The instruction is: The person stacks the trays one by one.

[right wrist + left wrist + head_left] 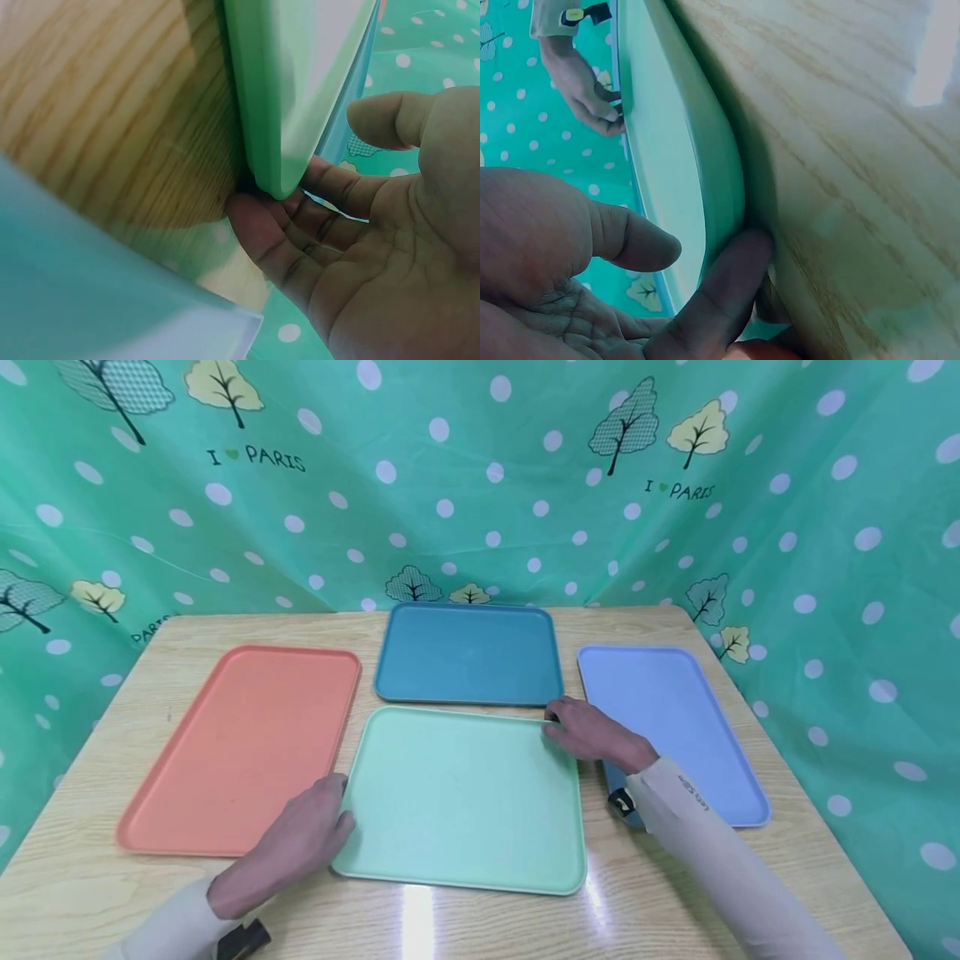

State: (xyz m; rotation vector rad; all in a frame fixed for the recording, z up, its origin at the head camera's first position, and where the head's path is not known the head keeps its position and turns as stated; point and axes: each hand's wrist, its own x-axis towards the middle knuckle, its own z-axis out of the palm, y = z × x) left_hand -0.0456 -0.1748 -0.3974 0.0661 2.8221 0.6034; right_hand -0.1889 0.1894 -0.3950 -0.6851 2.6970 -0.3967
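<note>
A mint green tray (465,793) lies flat at the front middle of the wooden table (712,635). My left hand (330,814) is at its left edge near the front corner. In the left wrist view a fingertip (742,262) tucks under the rim of the mint green tray (675,150), with the thumb (641,244) just above it. My right hand (570,727) is at the tray's far right corner. There the fingers (277,225) curl beneath the corner of the mint green tray (300,75), and the thumb (382,116) stands apart above it.
An orange tray (240,743) lies to the left, a dark blue tray (468,652) behind and a light blue tray (667,718) to the right, all close to the mint one. A green dotted curtain (480,485) hangs behind and beside the table.
</note>
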